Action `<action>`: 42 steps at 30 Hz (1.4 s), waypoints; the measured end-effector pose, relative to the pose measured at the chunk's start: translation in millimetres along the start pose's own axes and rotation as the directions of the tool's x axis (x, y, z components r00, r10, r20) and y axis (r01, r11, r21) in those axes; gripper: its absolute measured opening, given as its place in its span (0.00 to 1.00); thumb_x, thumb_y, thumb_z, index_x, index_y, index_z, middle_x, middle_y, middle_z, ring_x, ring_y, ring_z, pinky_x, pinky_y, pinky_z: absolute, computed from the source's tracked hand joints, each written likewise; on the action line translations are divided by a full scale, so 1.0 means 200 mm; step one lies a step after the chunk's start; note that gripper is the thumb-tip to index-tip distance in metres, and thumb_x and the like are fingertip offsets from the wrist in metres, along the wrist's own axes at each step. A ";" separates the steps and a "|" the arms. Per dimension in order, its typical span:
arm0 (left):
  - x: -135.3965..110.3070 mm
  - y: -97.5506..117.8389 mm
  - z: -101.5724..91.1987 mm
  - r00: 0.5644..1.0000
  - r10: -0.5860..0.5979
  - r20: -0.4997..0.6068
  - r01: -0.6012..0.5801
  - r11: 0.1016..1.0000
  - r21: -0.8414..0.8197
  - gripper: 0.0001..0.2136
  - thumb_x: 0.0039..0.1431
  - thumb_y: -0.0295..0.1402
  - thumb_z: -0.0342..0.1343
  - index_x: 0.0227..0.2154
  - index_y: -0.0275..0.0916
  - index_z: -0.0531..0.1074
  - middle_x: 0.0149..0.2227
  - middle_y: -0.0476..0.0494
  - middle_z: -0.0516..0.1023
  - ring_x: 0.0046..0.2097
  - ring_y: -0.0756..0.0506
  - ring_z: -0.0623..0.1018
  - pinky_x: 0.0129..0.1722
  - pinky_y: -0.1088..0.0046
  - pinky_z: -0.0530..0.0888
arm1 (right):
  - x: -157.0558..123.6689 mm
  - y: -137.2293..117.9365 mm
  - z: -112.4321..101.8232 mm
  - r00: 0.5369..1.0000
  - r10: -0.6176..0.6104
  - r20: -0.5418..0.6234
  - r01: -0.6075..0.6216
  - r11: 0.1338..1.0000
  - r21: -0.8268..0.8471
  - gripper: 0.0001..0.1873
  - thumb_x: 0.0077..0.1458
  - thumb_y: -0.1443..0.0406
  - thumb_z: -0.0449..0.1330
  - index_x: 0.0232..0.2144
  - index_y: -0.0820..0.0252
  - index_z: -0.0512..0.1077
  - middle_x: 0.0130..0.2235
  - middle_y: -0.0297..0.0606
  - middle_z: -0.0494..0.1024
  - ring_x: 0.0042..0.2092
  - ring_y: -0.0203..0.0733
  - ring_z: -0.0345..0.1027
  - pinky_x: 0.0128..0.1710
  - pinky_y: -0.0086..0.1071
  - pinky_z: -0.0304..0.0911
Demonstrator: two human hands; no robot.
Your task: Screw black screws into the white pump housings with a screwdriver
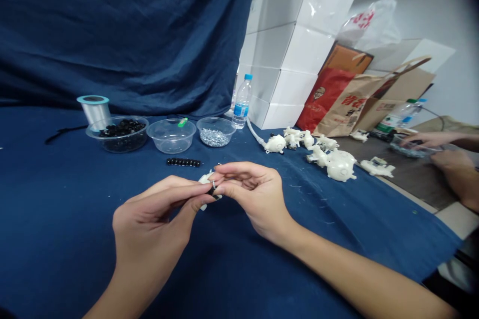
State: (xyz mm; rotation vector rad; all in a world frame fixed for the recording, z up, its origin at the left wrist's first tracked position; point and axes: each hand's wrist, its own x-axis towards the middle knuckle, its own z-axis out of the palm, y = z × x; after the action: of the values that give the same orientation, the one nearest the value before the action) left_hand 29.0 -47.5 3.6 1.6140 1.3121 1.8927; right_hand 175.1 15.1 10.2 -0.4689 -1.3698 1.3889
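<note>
Between my two hands is a small white plastic part [204,179] with something black on it, mostly covered by fingers. My left hand [160,214] pinches it from the left with thumb and forefinger. From the right, my right hand [254,194] closes thumb and fingertips at the same part, where a thin light-coloured bit shows by the fingertips; its kind cannot be made out. Just beyond my hands lies a row of small black pieces [183,162]. Behind it stand a bowl of black parts [123,132], a clear bowl [171,142] with a green item at its rim, and a bowl of small metal pieces [215,135].
A spool [93,112] and a water bottle [242,102] stand at the back. White plastic housings [340,165] lie to the right. Stacked white boxes [284,49] and paper bags [337,102] rise behind them. Another person's hands [430,139] reach into a bowl at far right.
</note>
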 end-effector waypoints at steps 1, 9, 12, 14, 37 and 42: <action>0.00 0.00 0.00 1.000 -0.001 0.000 0.001 1.000 -0.003 0.11 0.54 0.25 0.66 0.31 0.53 0.82 0.33 0.59 0.84 0.35 0.55 0.81 0.39 0.89 0.76 | 0.00 0.00 0.00 1.000 0.004 0.001 -0.004 1.000 0.000 0.14 0.45 0.74 0.72 0.35 0.55 0.83 0.33 0.35 0.84 0.34 0.37 0.79 0.38 0.29 0.77; 0.00 0.01 0.01 0.999 -0.012 -0.035 0.012 1.000 -0.013 0.09 0.53 0.25 0.66 0.29 0.51 0.83 0.32 0.56 0.84 0.34 0.52 0.81 0.37 0.84 0.78 | 0.00 0.01 0.01 1.000 0.018 -0.006 -0.018 1.000 -0.001 0.13 0.46 0.73 0.71 0.35 0.55 0.83 0.34 0.34 0.84 0.35 0.37 0.80 0.39 0.29 0.78; 0.00 0.01 0.01 0.999 -0.008 -0.043 0.008 1.000 -0.016 0.09 0.53 0.25 0.66 0.29 0.51 0.83 0.32 0.56 0.84 0.35 0.52 0.81 0.38 0.84 0.78 | -0.01 0.01 0.01 1.000 0.023 -0.018 -0.023 1.000 -0.004 0.12 0.45 0.73 0.71 0.35 0.55 0.83 0.34 0.35 0.84 0.35 0.38 0.80 0.39 0.31 0.78; 0.00 0.01 0.01 0.999 -0.003 -0.039 0.003 1.000 -0.014 0.09 0.54 0.25 0.66 0.29 0.51 0.82 0.32 0.57 0.84 0.35 0.53 0.81 0.39 0.84 0.78 | -0.01 0.01 0.01 0.999 0.027 -0.026 -0.027 1.000 -0.004 0.12 0.45 0.73 0.71 0.34 0.55 0.83 0.33 0.35 0.84 0.35 0.38 0.80 0.39 0.31 0.78; 0.07 -0.06 -0.01 0.972 0.216 0.089 -0.228 0.958 0.173 0.07 0.58 0.27 0.64 0.35 0.47 0.82 0.38 0.52 0.84 0.39 0.49 0.81 0.45 0.75 0.76 | 0.04 0.03 -0.04 0.979 0.167 0.119 -0.178 0.980 0.086 0.17 0.48 0.70 0.71 0.43 0.58 0.79 0.37 0.34 0.81 0.36 0.33 0.76 0.41 0.25 0.73; 0.09 -0.07 -0.02 0.974 0.194 0.116 -0.210 0.966 0.149 0.05 0.58 0.28 0.63 0.35 0.45 0.82 0.38 0.52 0.84 0.39 0.49 0.82 0.43 0.75 0.77 | 0.07 0.02 -0.07 0.961 0.225 0.164 -0.244 0.964 0.108 0.13 0.51 0.68 0.71 0.41 0.61 0.80 0.36 0.36 0.83 0.36 0.35 0.79 0.40 0.26 0.74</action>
State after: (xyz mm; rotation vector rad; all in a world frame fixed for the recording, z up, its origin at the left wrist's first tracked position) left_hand 15.7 -27.8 2.9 1.9659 1.3319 1.8288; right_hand 180.3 34.4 9.6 -0.4609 -1.3679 1.7254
